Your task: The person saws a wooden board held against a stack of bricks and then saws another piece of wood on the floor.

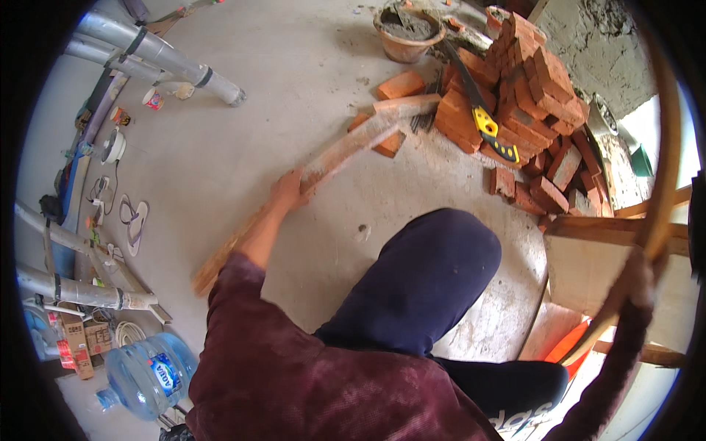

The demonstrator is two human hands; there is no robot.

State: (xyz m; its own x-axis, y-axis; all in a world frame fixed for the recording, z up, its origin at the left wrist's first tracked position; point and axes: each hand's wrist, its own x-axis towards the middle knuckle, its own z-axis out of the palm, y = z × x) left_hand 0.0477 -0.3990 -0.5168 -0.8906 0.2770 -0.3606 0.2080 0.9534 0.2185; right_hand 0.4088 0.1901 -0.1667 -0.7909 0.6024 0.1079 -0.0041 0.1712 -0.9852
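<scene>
My left hand (289,192) is closed round the middle of a long wooden plank (346,151), which slants across the floor. The plank's far end reaches over some bricks; its near end passes beside my left forearm. At the right rim my right hand (638,283), a little blurred, grips a long wooden strip (665,147). The strip stands tall and looks bowed at the picture's edge. A handsaw (485,121) with a dark blade and a yellow and black handle lies against the brick stack (526,88), beyond the plank.
A bucket of grey mortar (408,33) stands at the back. Loose bricks (548,192) lie below the stack. A wooden frame (618,229) is at the right. Grey pipes (169,59), flip-flops (134,224) and a large blue water bottle (151,375) are on the left.
</scene>
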